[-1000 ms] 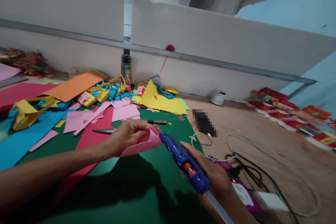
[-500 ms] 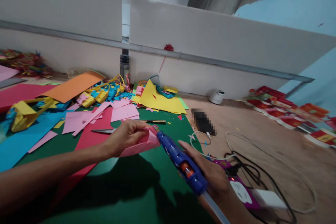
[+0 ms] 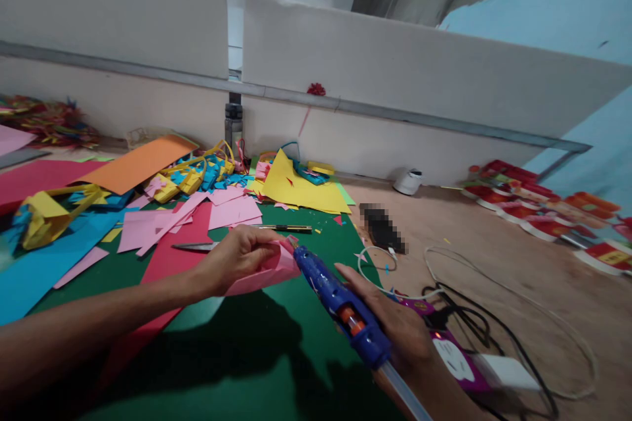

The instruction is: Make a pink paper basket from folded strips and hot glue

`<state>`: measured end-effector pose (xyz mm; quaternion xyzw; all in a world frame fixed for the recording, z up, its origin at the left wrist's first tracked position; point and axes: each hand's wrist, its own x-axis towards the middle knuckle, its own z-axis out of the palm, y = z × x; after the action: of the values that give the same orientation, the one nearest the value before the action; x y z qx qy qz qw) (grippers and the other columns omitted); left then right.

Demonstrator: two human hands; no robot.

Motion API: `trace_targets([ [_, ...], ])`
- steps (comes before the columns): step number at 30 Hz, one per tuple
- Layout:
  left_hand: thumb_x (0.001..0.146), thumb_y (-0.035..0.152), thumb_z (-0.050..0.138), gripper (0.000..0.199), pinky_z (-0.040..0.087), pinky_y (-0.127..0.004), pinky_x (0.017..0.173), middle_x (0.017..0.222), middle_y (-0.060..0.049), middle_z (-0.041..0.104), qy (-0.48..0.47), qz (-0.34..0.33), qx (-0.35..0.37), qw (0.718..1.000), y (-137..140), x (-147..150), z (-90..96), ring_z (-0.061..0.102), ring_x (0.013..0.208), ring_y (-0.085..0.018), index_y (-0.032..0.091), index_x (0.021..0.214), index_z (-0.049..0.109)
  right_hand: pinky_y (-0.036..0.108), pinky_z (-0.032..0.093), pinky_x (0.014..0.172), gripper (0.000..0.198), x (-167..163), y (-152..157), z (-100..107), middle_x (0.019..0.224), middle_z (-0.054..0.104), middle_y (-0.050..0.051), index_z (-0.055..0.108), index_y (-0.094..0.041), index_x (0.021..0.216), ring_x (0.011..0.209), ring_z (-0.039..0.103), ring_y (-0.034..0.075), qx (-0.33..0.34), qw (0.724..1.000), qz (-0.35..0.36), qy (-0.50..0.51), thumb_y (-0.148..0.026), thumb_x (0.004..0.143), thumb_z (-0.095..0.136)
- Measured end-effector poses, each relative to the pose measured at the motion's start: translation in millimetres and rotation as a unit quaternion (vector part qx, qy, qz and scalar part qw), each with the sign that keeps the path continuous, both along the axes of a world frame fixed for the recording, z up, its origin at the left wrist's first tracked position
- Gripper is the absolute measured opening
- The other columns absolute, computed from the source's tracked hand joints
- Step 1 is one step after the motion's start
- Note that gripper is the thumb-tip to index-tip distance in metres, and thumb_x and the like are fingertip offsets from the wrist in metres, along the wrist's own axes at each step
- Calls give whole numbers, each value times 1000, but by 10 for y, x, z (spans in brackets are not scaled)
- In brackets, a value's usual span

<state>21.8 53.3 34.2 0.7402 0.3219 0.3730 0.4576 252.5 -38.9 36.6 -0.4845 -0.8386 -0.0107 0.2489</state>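
My left hand [image 3: 241, 258] pinches a folded piece of pink paper [image 3: 269, 276] above the green mat [image 3: 237, 355]. A blue glue gun [image 3: 340, 299] is gripped in my right hand [image 3: 395, 325], its nozzle touching or very close to the paper's right edge. A clear glue stick [image 3: 402, 388] sticks out of the gun's rear end. Behind my left hand lie the scissors [image 3: 192, 247], only partly visible, and a thin black and gold pen-like tool [image 3: 291, 228]. My right fingers are largely hidden behind the gun.
Pink paper pieces [image 3: 234, 212], a yellow sheet [image 3: 301, 191], a blue sheet [image 3: 54, 270] and an orange sheet [image 3: 138, 163] lie behind and left. Small yellow paper bags [image 3: 190, 179] sit among them. To the right are a blurred phone [image 3: 380, 227], cables [image 3: 474, 322] and a purple power strip [image 3: 451, 358].
Almost nothing differs. Both hands, the pink paper and the glue gun keep nearly the same positions, with a tiny shift of the view.
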Motion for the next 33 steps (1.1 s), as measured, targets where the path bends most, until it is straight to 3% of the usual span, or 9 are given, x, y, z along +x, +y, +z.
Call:
trace_targets([
  [6, 77, 21, 45, 29, 34, -16, 50, 62, 1, 52, 10, -3, 3, 1000, 5, -19, 0, 42, 54, -7, 11, 85, 71, 31, 54, 83, 59, 4, -29, 33, 123, 60, 5, 32, -24, 139, 106, 61, 22, -23, 999, -37, -5, -18, 83, 47],
  [15, 77, 24, 46, 29, 35, -16, 50, 67, -2, 59, 3, -2, -11, 1000, 27, -10, -58, 44, 55, -8, 11, 85, 71, 32, 50, 92, 61, 3, -37, 9, 132, 54, 4, 29, -23, 140, 115, 55, 21, -13, 1000, -8, -14, -15, 82, 46],
  [22, 79, 20, 45, 30, 35, -17, 52, 68, -2, 60, 9, -1, 5, 1000, 10, -22, 6, 43, 56, -8, 13, 91, 71, 30, 53, 86, 58, 15, -45, 34, 127, 58, 5, 31, -23, 138, 110, 58, 21, -38, 999, -37, 1, -15, 83, 45],
  [33, 82, 27, 44, 32, 34, -18, 52, 67, -1, 58, 34, 2, 8, 999, -4, -35, 23, 40, 55, -8, 14, 93, 71, 35, 54, 85, 62, 23, -49, 8, 124, 60, 5, 27, -26, 141, 108, 59, 23, -14, 1000, -16, 1, -16, 83, 47],
])
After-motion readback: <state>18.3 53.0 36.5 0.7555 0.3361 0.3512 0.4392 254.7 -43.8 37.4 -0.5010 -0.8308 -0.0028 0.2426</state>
